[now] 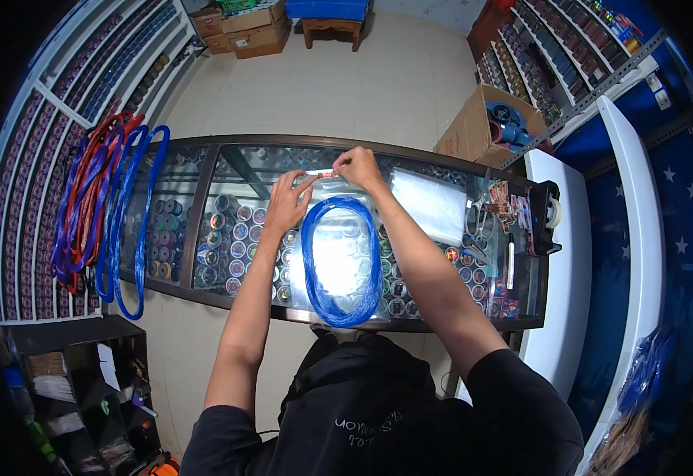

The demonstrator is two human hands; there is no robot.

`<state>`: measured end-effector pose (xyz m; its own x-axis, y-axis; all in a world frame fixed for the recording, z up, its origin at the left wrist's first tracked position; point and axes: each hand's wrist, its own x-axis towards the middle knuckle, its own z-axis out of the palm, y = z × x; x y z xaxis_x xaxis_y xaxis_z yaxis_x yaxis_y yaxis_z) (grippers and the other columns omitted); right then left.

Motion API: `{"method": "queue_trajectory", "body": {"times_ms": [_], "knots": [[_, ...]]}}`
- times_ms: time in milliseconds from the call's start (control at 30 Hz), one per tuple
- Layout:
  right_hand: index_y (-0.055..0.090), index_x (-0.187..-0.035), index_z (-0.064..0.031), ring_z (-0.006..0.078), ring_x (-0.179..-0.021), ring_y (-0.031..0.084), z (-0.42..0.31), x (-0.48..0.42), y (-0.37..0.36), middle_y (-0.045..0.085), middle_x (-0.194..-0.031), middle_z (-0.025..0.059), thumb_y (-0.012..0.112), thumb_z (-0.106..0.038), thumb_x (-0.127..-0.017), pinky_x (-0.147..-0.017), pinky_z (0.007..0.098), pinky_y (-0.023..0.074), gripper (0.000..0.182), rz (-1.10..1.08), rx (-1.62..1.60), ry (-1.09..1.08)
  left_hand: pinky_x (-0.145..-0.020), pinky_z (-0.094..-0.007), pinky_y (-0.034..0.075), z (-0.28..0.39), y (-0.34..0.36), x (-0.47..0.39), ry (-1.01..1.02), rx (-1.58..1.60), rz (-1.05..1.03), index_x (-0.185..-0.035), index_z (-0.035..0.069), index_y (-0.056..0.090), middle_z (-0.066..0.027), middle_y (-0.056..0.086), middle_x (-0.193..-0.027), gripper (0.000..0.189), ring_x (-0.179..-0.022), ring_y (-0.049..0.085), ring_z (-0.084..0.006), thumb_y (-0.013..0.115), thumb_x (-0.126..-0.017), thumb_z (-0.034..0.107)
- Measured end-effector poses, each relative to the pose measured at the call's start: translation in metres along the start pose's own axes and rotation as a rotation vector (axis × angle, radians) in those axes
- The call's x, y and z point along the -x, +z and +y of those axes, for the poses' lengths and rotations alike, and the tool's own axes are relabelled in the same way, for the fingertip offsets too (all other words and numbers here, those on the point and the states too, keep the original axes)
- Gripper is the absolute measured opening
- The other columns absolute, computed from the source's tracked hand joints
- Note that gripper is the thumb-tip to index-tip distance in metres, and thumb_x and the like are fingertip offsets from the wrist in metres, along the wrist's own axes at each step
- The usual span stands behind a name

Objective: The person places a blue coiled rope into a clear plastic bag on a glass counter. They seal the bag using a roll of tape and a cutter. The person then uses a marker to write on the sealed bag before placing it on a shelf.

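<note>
A coil of shiny blue cord [376, 279] lies in a clear plastic bag [337, 262] on the glass counter, directly before me. At the bag's far end is a small orange printed label [326, 175]. My left hand [287, 202] has its fingertips on the label's left end, fingers partly spread. My right hand [356, 168] pinches the right end between thumb and fingers. Both forearms reach past the coil, one on each side. Glare whitens the middle of the bag.
Flat clear bags [429, 205], scissors [477, 215], a marker [510, 265] and a tape dispenser [542, 217] sit to the right. Blue, purple and red cord hanks [93, 196] drape over the counter's left end. Spools [242, 232] show beneath the glass. Beyond stands a carton [468, 128].
</note>
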<state>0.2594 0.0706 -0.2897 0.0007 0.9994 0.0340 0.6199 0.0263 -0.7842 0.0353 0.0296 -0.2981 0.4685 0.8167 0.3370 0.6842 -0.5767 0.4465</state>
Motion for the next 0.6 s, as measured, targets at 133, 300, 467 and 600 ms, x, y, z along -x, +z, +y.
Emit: {"method": "queue_trajectory", "body": {"times_ms": [133, 300, 467, 600], "knots": [[0.078, -0.086, -0.0042, 0.0225, -0.074, 0.072, 0.006, 0.0, -0.008, 0.073, -0.078, 0.016, 0.079, -0.007, -0.067, -0.071, 0.0327, 0.056, 0.019, -0.012, 0.008, -0.005, -0.103, -0.0414, 0.037, -0.005, 0.0, 0.002, 0.022, -0.004, 0.001, -0.132, 0.021, 0.062, -0.0112, 0.056, -0.125, 0.038, -0.122, 0.05, -0.0279, 0.054, -0.095, 0.019], [0.077, -0.086, -0.0028, 0.0228, -0.073, 0.071, 0.014, 0.003, -0.012, 0.073, -0.079, 0.0161, 0.082, -0.009, -0.067, -0.071, 0.0325, 0.0559, 0.021, 0.064, 0.062, -0.019, -0.097, -0.0411, 0.041, -0.006, 0.004, -0.004, 0.015, 0.01, 0.075, -0.118, 0.018, 0.071, -0.0089, 0.06, -0.116, 0.029, -0.115, 0.054, -0.0269, 0.061, -0.091, 0.02], [0.077, -0.085, -0.0023, 0.0231, -0.072, 0.07, 0.018, 0.008, -0.016, 0.072, -0.078, 0.0154, 0.086, -0.013, -0.066, -0.069, 0.0337, 0.0557, 0.024, 0.104, 0.111, -0.03, -0.089, -0.041, 0.044, -0.01, 0.016, -0.013, -0.095, 0.051, 0.164, -0.095, 0.012, 0.077, -0.006, 0.065, -0.104, 0.016, -0.105, 0.058, -0.0252, 0.07, -0.086, 0.022], [0.076, -0.085, -0.0021, 0.023, -0.071, 0.07, 0.018, 0.008, -0.015, 0.072, -0.076, 0.015, 0.087, -0.014, -0.065, -0.068, 0.0337, 0.0554, 0.025, 0.123, 0.114, -0.049, -0.087, -0.0413, 0.045, -0.017, 0.028, -0.02, -0.199, 0.133, 0.252, -0.085, 0.01, 0.077, -0.0063, 0.066, -0.097, 0.016, -0.102, 0.058, -0.0259, 0.077, -0.08, 0.025]]}}
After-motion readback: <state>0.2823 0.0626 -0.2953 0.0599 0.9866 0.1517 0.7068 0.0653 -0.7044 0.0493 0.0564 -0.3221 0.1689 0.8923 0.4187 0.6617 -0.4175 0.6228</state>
